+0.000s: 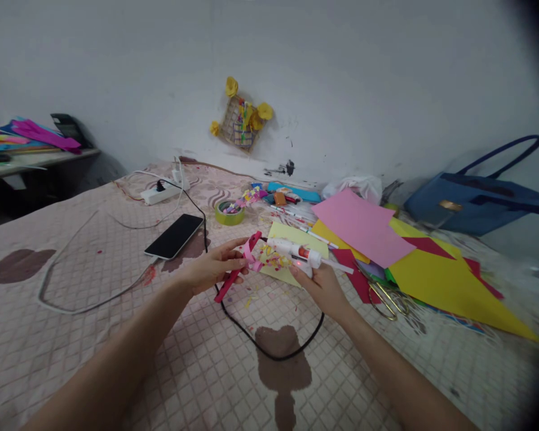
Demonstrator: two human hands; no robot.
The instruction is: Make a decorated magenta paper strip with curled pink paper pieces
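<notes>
My left hand [219, 263] is closed on a dark pink paper strip [228, 286], which is held tilted and carries a lighter pink curled piece near its upper end. In my right hand [321, 287] is a white hot glue gun [282, 246], its nozzle pointing left at the pink strip. A glue stick [339, 265] sticks out of the gun's back, and a small red light glows on its side. Whether the nozzle touches the strip I cannot tell. Beneath the hands are a pale yellow sheet [281, 276] and small yellow paper scraps.
The gun's black cord [281, 358] loops across the patterned cloth to a white power strip [161, 191]. A phone [174, 236] lies left with a white cable. Yellow-green tape [229, 216] sits behind. At right are coloured papers [363, 226], scissors [388, 301] and a blue handbag [469, 200].
</notes>
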